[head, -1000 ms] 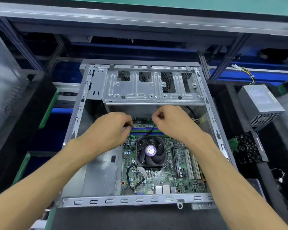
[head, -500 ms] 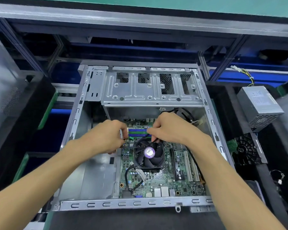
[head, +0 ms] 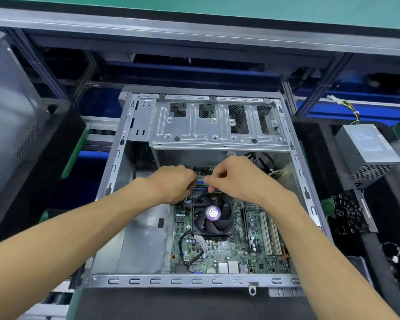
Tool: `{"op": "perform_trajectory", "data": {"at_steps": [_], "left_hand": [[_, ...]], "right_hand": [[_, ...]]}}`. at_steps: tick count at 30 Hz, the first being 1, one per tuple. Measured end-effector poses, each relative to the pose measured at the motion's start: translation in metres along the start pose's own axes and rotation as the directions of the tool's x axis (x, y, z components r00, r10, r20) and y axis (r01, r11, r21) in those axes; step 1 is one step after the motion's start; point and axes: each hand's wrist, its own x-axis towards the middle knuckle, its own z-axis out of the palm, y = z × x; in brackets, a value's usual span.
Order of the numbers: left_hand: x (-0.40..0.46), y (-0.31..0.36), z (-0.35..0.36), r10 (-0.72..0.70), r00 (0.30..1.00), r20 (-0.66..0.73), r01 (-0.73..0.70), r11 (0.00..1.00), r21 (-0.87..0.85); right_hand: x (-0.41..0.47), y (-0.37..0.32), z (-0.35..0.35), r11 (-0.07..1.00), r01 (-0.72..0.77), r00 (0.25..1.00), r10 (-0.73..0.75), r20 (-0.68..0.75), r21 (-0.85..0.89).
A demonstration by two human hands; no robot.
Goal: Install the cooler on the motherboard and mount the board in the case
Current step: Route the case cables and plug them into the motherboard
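1. Hidden: both hands cover the far end of the motherboard (head: 231, 252). The fingertips and whatever lies between them cannot be made out; only part of the blue and green memory slots (head: 202, 184) shows in the gap between the hands.
2. Hard to read: a thin black cable (head: 189, 203) runs from under the left hand (head: 171, 183) along the cooler's far-left corner; whether either hand grips it cannot be told.
3. Left hand: back upward, fingers curled down and inward at the cooler's far-left corner. Whether they clamp on anything is not visible.
4. Right hand (head: 237, 179): back upward, thumb and forefinger drawn together above the memory slots; what they pinch, if anything, is concealed.
5. Both forearms enter from the near corners of the frame and converge over the case (head: 194, 281).
6. The cooler (head: 212, 213), black fan with purple hub label, sits on the motherboard, which lies flat inside the case towards its right wall.
7. The drive cage (head: 217, 130) spans the case's far edge.
8. A power supply (head: 367, 151) stands outside the case's right wall.
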Motion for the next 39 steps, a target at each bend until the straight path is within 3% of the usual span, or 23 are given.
{"op": "perform_trajectory", "data": {"at_steps": [3, 5, 7, 10, 12, 16, 19, 24, 30, 35, 39], "left_hand": [[-0.006, -0.001, -0.001, -0.023, 1.000, -0.002, 0.023, 0.998, -0.052], [-0.012, -0.001, -0.004, -0.082, 0.996, -0.039, 0.071, 0.972, -0.225], [-0.020, 0.001, -0.009, -0.183, 0.981, -0.068, 0.130, 0.872, -0.473], [-0.034, 0.008, -0.015, -0.293, 0.956, -0.012, 0.147, 0.515, -0.844], [-0.043, 0.010, -0.018, -0.333, 0.943, 0.024, 0.120, 0.268, -0.956], [-0.051, 0.011, -0.021, -0.328, 0.942, 0.075, 0.033, -0.132, -0.991], [-0.053, 0.009, -0.018, -0.309, 0.945, 0.108, 0.004, -0.319, -0.948], [-0.056, 0.007, -0.014, -0.325, 0.941, 0.096, -0.060, -0.437, -0.897], [-0.060, 0.003, -0.017, -0.285, 0.959, -0.014, -0.161, -0.502, -0.850], [-0.062, 0.006, -0.020, -0.245, 0.966, -0.085, -0.202, -0.501, -0.842], [-0.062, 0.008, -0.022, -0.240, 0.964, -0.117, -0.224, -0.484, -0.846]], "right_hand": [[-0.002, 0.000, 0.000, 0.999, 0.042, 0.996, -0.044, -0.078, -0.020], [-0.003, 0.001, 0.001, 0.996, 0.079, 0.985, -0.084, -0.154, -0.040], [-0.004, -0.002, 0.002, 0.992, 0.104, 0.972, -0.116, -0.205, -0.069], [-0.005, -0.006, 0.006, 0.979, 0.151, 0.965, -0.175, -0.195, -0.134], [-0.005, -0.009, 0.008, 0.974, 0.199, 0.961, -0.215, -0.174, -0.105], [-0.003, -0.013, 0.008, 0.968, 0.234, 0.961, -0.217, -0.173, 0.090], [-0.001, -0.013, 0.007, 0.959, 0.212, 0.966, -0.176, -0.187, 0.189], [-0.001, -0.016, 0.008, 0.890, 0.197, 0.975, -0.134, -0.178, 0.411], [-0.005, -0.018, 0.004, 0.686, 0.150, 0.986, -0.054, -0.156, 0.712], [-0.003, -0.017, 0.003, 0.574, 0.108, 0.994, -0.042, -0.102, 0.812], [-0.003, -0.017, 0.003, 0.561, 0.117, 0.993, -0.051, -0.107, 0.820]]}}
